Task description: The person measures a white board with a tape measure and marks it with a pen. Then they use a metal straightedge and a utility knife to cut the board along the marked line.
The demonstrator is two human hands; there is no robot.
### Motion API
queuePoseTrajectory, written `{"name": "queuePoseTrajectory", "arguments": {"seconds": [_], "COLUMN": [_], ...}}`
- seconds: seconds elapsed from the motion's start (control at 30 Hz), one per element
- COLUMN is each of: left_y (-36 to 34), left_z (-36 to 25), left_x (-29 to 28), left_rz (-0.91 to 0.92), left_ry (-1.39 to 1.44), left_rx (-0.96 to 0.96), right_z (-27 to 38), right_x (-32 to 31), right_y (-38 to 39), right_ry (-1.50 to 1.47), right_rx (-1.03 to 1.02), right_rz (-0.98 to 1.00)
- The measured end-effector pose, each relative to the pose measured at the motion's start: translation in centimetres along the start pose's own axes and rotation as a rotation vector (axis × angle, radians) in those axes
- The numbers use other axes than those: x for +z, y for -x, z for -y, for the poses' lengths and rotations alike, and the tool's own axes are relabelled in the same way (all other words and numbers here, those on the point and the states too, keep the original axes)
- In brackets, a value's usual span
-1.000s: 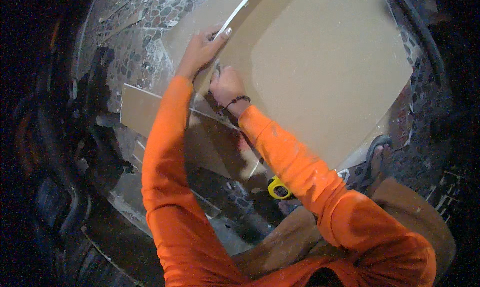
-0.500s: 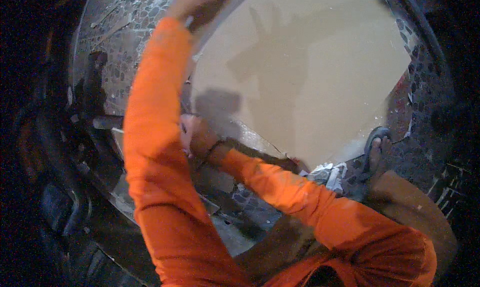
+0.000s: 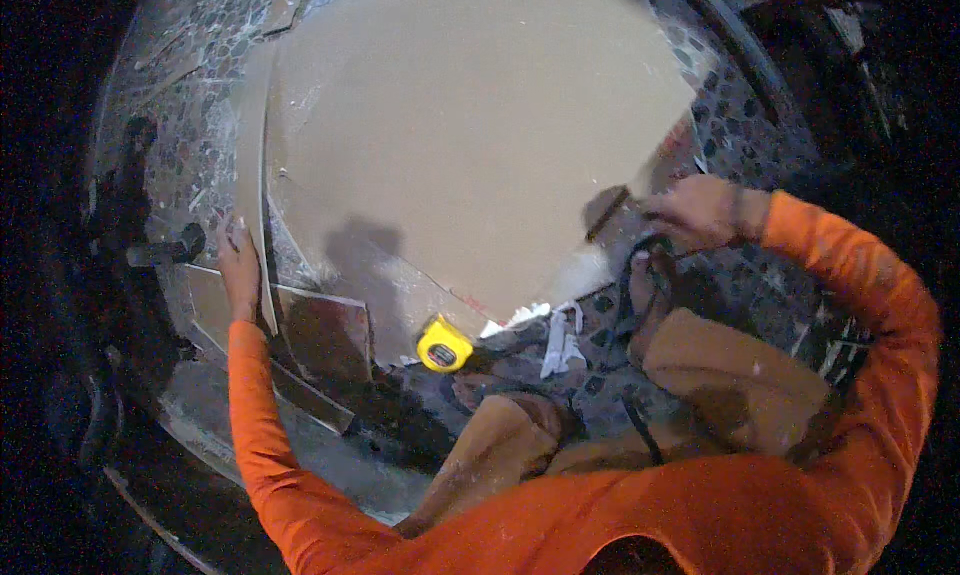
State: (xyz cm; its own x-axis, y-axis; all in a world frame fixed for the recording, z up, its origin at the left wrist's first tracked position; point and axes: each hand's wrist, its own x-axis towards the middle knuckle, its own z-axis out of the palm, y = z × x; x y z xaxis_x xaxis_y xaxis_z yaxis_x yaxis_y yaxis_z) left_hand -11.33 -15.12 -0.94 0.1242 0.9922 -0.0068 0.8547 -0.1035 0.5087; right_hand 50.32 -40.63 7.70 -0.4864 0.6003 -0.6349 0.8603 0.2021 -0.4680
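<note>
A long narrow strip of board (image 3: 256,145) runs along the left edge of a large tan board sheet (image 3: 450,125) on the ground. My left hand (image 3: 238,270) grips the strip near its lower end, fingers along its left side. At the sheet's right corner, beside my foot, is my right hand (image 3: 700,210), its fingers closed. What it may hold is too blurred to make out; a dark shape, perhaps a shadow, lies just left of the fingers. A yellow tape measure (image 3: 444,345) sits by the sheet's near edge, between my hands.
Smaller board offcuts (image 3: 325,330) lie near my left forearm. White torn scraps (image 3: 563,345) are by the sheet's near corner. A dark cylindrical object (image 3: 165,250) is left of my left hand. The floor (image 3: 215,85) has a stone pattern. My sandalled foot (image 3: 645,285) stands near the right corner.
My left hand has come back from the far edge to the strip's near end. My right hand has moved from beneath the left arm to the far right. The tape measure now shows.
</note>
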Motion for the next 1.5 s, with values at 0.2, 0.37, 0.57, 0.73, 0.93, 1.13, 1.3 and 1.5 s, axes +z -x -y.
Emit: {"name": "queuePoseTrajectory", "arguments": {"seconds": [0.2, 0.37, 0.57, 0.73, 0.93, 1.13, 1.3, 1.5], "left_y": [4.0, 7.8, 16.3, 17.0, 14.7, 14.5, 9.4, 5.8], "left_z": [4.9, -2.5, -16.6, -18.2, -16.1, -18.7, -31.3, -38.5], "left_x": [0.8, 7.3, 12.3, 17.0, 15.2, 6.9, -7.2, -16.0], "left_rz": [-0.029, -0.087, 0.117, -0.102, -0.078, 0.405, 0.126, -0.012], "left_ry": [-0.274, -0.107, 0.333, 0.699, 1.204, 1.467, 0.837, 0.764], "left_rx": [-0.158, 0.035, -0.259, -0.484, -0.944, -0.435, -0.279, 0.056], "right_z": [-3.2, -7.3, -12.8, -19.7, -21.5, -24.4, -16.6, 0.9], "right_x": [0.4, 7.0, 8.1, 3.4, 2.3, -0.4, -2.3, -10.3], "right_y": [16.4, 17.4, 4.1, -3.2, -6.0, -5.0, -6.7, -4.7], "right_ry": [-0.028, -0.049, -0.208, -0.016, -0.145, -0.118, -1.083, -0.994], "right_rx": [0.509, 0.491, 0.412, 0.494, 0.507, 0.301, 0.124, -0.213], "right_rz": [0.125, -0.351, -0.889, -0.981, -1.058, -1.242, -0.902, -0.914]}}
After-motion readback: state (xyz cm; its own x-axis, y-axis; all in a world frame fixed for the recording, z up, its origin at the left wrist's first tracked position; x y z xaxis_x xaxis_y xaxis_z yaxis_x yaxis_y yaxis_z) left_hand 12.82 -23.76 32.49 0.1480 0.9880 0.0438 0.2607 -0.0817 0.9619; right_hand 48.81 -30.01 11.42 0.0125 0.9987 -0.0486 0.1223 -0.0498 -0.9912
